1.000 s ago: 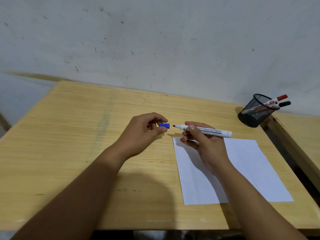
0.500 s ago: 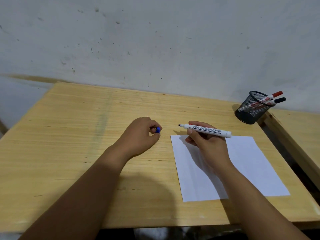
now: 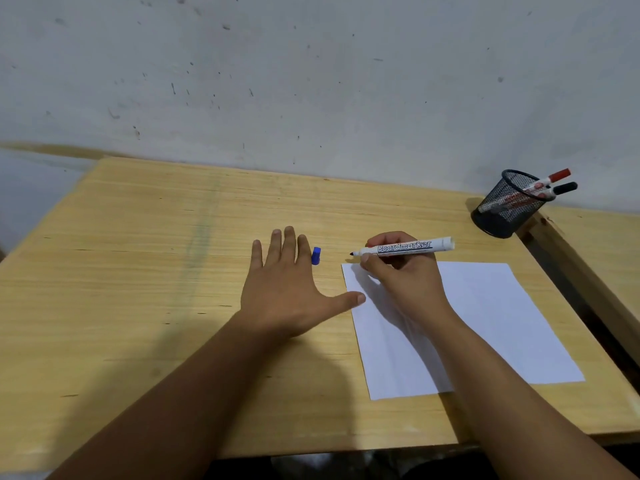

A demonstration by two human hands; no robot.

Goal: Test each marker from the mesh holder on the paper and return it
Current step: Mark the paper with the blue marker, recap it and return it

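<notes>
My right hand [image 3: 401, 282] grips an uncapped white board marker [image 3: 405, 247], tip pointing left, just above the top left corner of the white paper [image 3: 485, 317]. The marker's blue cap [image 3: 316, 255] stands on the wooden table [image 3: 138, 271], right beside my left hand's fingertips. My left hand [image 3: 284, 289] lies flat and open on the table, its thumb touching the paper's left edge. A black mesh holder [image 3: 509, 206] at the far right holds a red-capped marker [image 3: 550, 178] and a black-capped marker [image 3: 561, 188].
A marked white wall runs behind the table. A second wooden surface [image 3: 602, 244] adjoins at the right, past a dark gap. The table's front edge lies near my forearms.
My left hand has set the blue cap down on the table and spread flat. My right hand has shifted slightly right with the marker, staying over the paper's corner.
</notes>
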